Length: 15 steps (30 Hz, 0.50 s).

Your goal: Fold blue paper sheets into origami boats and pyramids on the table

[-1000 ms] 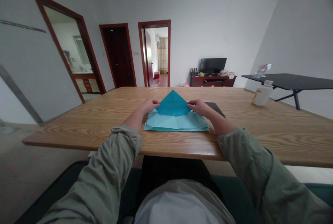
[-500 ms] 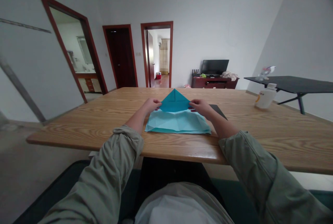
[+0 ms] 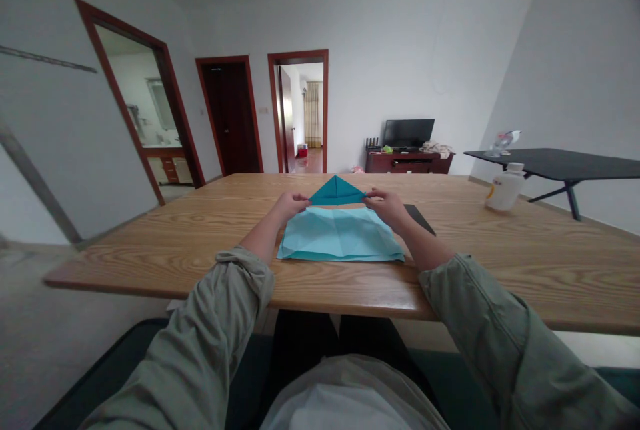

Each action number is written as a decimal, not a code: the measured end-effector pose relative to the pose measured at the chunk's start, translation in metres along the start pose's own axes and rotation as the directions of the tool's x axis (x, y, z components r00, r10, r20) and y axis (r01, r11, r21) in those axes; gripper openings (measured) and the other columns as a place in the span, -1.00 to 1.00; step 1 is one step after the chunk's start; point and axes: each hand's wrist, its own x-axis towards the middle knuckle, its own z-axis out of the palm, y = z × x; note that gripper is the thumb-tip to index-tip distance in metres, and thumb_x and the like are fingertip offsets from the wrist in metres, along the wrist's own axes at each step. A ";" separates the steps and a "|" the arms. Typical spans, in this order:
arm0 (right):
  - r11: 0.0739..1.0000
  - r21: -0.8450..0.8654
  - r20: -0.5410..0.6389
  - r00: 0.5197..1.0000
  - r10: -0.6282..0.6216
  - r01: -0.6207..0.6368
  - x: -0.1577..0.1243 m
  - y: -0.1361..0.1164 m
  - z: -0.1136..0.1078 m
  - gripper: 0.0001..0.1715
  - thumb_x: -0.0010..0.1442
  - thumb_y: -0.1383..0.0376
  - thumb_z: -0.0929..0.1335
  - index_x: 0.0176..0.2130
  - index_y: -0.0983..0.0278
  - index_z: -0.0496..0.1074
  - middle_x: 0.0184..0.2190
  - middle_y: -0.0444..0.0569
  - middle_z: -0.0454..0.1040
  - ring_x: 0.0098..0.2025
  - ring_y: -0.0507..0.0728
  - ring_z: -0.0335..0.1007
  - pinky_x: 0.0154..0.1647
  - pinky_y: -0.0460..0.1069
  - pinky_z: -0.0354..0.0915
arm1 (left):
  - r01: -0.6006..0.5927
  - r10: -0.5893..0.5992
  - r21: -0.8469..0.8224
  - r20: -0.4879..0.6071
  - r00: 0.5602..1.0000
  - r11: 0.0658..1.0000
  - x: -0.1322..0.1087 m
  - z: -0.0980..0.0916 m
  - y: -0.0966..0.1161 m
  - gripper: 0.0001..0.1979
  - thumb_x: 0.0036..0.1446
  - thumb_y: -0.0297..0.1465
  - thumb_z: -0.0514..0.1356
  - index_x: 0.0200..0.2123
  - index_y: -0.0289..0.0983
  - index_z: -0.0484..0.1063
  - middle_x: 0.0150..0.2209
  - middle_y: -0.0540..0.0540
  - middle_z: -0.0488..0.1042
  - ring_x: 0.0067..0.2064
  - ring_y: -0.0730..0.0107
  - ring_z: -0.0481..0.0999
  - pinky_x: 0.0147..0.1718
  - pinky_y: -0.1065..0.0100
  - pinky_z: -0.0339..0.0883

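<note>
A blue sheet of paper [image 3: 340,235] lies on the wooden table [image 3: 175,243] in front of me, pale side up. Its far end is folded into a darker blue triangle [image 3: 337,193] that tilts back toward the table. My left hand [image 3: 289,206] pinches the triangle's left corner with closed fingers. My right hand [image 3: 386,206] pinches the right corner the same way. Both forearms in rolled grey-green sleeves reach over the near table edge.
A flat black object [image 3: 419,218] lies just right of the paper. A white bottle [image 3: 505,187] stands at the table's far right. A black side table [image 3: 565,162] is beyond it. Doorways and a TV cabinet [image 3: 407,160] line the far wall.
The folded triangle has been lowered away from me, from standing upright to lying nearly flat, uncovering more of the pale sheet. Both hands stayed on its corners and shifted slightly forward.
</note>
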 end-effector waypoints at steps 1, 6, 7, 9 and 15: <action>1.000 -0.010 0.012 1.000 -0.011 0.011 0.000 0.001 0.000 -0.67 0.05 0.15 0.39 -0.22 0.31 0.53 -0.41 -0.01 0.54 -0.35 0.11 0.45 -0.32 -0.05 0.34 | -0.010 0.010 0.030 0.002 1.000 0.999 -0.001 0.000 0.000 -0.69 -0.15 -0.29 0.36 -0.34 -0.37 0.49 -0.43 -0.07 0.51 -0.39 0.44 0.49 -0.32 0.38 0.39; 0.988 -0.089 0.061 0.991 -0.120 0.125 0.001 0.008 0.003 -0.73 0.05 0.24 0.36 -0.24 0.29 0.53 -0.35 -0.04 0.55 -0.32 0.10 0.45 -0.26 -0.05 0.34 | -0.117 0.115 0.185 0.025 0.993 0.976 -0.002 0.000 -0.004 -0.75 -0.14 -0.35 0.33 -0.34 -0.36 0.50 -0.26 -0.15 0.58 -0.21 0.29 0.55 -0.19 0.32 0.39; 0.982 -0.110 0.054 0.987 -0.150 0.155 0.001 0.009 0.003 -0.75 0.03 0.27 0.36 -0.25 0.28 0.54 -0.25 -0.02 0.55 -0.26 0.10 0.46 -0.20 -0.04 0.34 | -0.137 0.132 0.187 0.039 0.990 0.973 -0.002 0.001 -0.004 -0.79 -0.15 -0.39 0.32 -0.37 -0.35 0.49 -0.21 -0.18 0.58 -0.15 0.27 0.56 -0.14 0.31 0.38; 0.965 -0.150 0.045 0.977 -0.209 0.213 0.002 0.011 0.004 -0.76 0.00 0.33 0.36 -0.27 0.27 0.55 -0.06 0.01 0.50 -0.11 0.12 0.45 -0.08 -0.03 0.32 | -0.163 0.156 0.164 0.058 0.986 0.973 -0.002 0.002 -0.005 -0.86 -0.16 -0.46 0.29 -0.43 -0.34 0.46 -0.10 -0.22 0.56 -0.06 0.25 0.54 -0.05 0.29 0.35; 0.967 -0.175 0.054 0.982 -0.178 0.185 0.003 0.012 0.004 -0.76 -0.01 0.38 0.37 -0.26 0.26 0.54 -0.06 -0.01 0.51 -0.16 0.09 0.47 -0.07 -0.05 0.30 | -0.217 0.216 0.070 0.024 0.976 0.974 0.002 0.003 -0.007 -0.88 -0.14 -0.50 0.25 -0.44 -0.34 0.39 0.01 -0.29 0.49 -0.01 0.22 0.52 0.00 0.23 0.35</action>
